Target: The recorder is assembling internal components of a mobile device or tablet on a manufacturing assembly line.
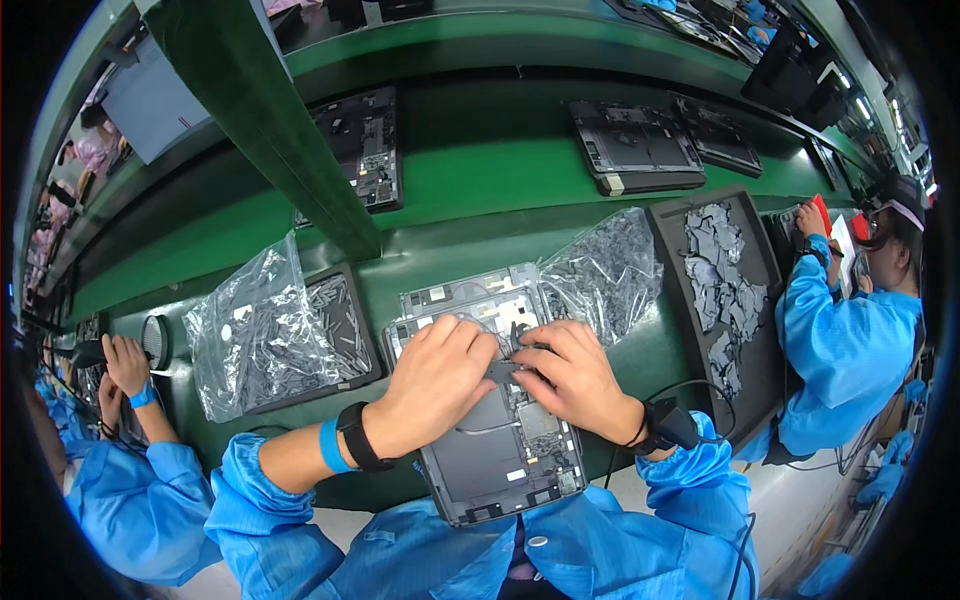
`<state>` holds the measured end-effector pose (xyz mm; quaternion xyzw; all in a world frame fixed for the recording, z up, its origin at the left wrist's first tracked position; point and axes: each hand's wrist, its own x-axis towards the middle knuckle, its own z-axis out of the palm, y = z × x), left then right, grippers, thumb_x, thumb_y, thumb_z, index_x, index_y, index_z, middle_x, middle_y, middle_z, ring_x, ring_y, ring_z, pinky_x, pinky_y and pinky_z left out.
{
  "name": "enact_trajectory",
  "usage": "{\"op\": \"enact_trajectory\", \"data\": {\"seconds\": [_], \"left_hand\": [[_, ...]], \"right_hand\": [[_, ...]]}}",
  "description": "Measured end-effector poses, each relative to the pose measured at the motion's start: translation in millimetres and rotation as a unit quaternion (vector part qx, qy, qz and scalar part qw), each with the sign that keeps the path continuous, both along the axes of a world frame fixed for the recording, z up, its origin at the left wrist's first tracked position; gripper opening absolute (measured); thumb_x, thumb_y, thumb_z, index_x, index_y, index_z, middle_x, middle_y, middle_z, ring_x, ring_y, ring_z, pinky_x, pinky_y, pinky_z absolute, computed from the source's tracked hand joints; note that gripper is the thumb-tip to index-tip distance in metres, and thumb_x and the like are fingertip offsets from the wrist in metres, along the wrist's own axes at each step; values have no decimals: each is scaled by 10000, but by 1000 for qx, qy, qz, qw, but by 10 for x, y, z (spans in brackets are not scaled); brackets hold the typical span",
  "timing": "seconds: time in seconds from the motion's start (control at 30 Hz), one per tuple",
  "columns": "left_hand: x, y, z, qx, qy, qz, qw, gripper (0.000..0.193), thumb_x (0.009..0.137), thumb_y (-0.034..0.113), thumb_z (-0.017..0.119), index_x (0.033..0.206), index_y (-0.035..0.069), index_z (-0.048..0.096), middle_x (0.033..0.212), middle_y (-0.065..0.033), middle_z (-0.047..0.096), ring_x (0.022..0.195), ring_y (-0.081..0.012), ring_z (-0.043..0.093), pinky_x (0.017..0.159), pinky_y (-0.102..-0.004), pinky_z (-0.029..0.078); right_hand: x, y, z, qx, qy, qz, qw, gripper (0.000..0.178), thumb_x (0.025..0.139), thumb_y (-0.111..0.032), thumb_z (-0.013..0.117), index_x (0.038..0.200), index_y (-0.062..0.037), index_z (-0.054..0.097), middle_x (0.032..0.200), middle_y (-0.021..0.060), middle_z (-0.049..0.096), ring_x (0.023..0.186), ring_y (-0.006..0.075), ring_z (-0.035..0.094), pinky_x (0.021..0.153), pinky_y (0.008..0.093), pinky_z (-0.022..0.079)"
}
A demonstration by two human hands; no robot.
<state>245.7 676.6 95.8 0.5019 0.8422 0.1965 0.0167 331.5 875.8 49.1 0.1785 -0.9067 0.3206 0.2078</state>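
An opened tablet (467, 468) lies in front of me, its dark battery side and circuit board bared. The silvery edge of another opened device (436, 294) shows just beyond it. My left hand (438, 372) rests over the tablet's left half, fingers curled and closed, the thumb reaching toward the middle. From the right, my right hand (575, 376) bends over the board with thumb and fingers drawn together. Between the fingertips of both hands is a small dark grey piece (502, 371); its exact kind is too small to tell.
Left stands a tray (372, 372) of small dark strips, partly under a clear plastic bag (250, 330). Another bag (610, 270) of dark pieces lies right, beside a tray (672, 232) of grey cut sheets. Opened tablets (640, 140) line the green shelf behind a post (262, 120). Co-workers (845, 330) flank me.
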Motion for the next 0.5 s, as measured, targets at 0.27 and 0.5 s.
{"op": "enact_trajectory", "data": {"seconds": [0.27,0.5], "left_hand": [[-420,100,-21,51,-438,-7,898,221,850,81,737,1055,20,681,790,-22,680,686,-78,611,591,-244,491],[-522,248,3,79,-591,22,802,212,886,66,690,1091,11,676,862,-33,680,715,-72,598,659,-238,504]], "right_hand": [[-38,241,19,113,172,74,976,350,713,-108,726,1061,-88,700,1131,52,648,875,190,622,736,310,510],[-164,308,28,145,314,117,931,289,676,-98,694,962,-63,723,1046,42,707,815,160,607,683,276,492]]}}
